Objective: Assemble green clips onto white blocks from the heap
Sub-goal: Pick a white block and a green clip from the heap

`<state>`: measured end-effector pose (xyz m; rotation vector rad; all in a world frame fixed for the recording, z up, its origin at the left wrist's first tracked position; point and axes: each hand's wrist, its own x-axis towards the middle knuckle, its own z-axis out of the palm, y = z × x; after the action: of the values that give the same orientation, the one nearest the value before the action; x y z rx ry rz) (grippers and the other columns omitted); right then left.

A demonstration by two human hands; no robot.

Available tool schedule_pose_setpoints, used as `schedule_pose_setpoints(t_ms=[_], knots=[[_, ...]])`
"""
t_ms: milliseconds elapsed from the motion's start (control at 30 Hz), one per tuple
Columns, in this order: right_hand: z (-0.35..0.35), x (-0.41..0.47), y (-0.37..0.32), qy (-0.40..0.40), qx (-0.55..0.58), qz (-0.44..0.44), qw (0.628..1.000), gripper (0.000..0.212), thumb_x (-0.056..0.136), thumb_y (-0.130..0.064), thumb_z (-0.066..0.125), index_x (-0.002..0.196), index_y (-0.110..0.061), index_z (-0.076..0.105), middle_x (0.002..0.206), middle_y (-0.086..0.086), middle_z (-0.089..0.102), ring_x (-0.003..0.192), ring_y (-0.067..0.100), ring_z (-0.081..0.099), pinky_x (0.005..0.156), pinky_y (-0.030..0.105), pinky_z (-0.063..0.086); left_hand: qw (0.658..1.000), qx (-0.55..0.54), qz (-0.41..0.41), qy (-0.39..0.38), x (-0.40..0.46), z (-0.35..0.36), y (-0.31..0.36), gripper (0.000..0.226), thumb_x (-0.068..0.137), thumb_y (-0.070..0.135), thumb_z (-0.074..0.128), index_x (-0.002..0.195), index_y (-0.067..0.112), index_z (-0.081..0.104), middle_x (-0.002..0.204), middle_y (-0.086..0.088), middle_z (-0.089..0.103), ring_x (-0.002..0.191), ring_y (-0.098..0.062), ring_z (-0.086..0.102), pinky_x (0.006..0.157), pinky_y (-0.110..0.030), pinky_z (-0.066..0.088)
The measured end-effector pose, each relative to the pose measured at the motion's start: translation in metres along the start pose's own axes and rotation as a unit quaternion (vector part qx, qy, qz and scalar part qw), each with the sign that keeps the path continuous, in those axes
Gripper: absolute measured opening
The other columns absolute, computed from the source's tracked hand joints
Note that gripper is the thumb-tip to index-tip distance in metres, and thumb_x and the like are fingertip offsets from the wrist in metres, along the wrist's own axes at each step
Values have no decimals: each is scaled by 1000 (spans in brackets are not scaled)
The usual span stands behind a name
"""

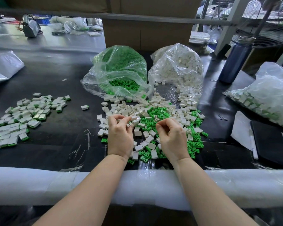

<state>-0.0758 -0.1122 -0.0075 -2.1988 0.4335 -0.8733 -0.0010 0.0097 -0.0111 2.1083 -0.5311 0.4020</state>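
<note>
A mixed heap [155, 118] of loose white blocks and green clips lies on the black table in front of me. My left hand [119, 136] hovers over the heap's left part, fingers curled, thumb and fingertips pinching a small white block [132, 123]. My right hand [171, 136] is over the heap's middle with fingers curled inward; whether it holds anything is hidden. A pile of assembled white blocks with green clips [23, 115] is spread at the left. One assembled piece [85, 107] lies alone between pile and heap.
An open clear bag of green clips [118, 72] and one of white blocks [176, 69] lie behind the heap. A blue bottle [235, 61] stands at right, a filled bag [265, 93] beyond it, a black notebook [271, 144] near it. White foam padding [39, 185] covers the front edge.
</note>
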Motion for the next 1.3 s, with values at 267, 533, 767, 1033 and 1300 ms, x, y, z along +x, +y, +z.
schedule_pose_setpoints(t_ms=[267,533,767,1033,1300], knots=[[1,1,1,-4,-14,3,1000,6,88,-8,61,85,-6,64,81,-4,55,80,11,49,70,16,38,997,60,-40,-9,-1,3,0,35,88,6,57,121,-4,55,122,-16,37,115,-26,39,100,-18,23],[0,1,1,-11,-26,19,999,7,89,-10,60,85,-7,65,81,-6,53,82,12,49,71,20,36,994,89,-54,-24,0,3,-1,35,89,10,55,122,-2,54,128,-17,35,122,-29,31,107,-27,23],[0,1,2,-12,-58,20,998,8,88,-7,60,89,-6,67,85,-4,56,85,13,50,77,20,36,990,132,-2,-45,-3,3,-2,27,86,21,61,111,10,65,121,-8,42,118,-25,32,104,-33,24],[2,-1,-1,-21,-117,4,993,11,87,-8,61,91,-11,71,89,4,62,84,18,51,84,32,40,984,161,13,-75,-5,6,-3,18,84,29,60,95,20,70,114,0,46,108,-19,31,89,-30,18],[2,0,-1,-28,-131,16,991,12,87,-9,60,93,-12,70,92,3,61,90,20,53,87,33,39,984,140,45,-97,-5,7,-3,20,79,27,64,97,20,70,108,1,45,105,-17,33,87,-28,19]])
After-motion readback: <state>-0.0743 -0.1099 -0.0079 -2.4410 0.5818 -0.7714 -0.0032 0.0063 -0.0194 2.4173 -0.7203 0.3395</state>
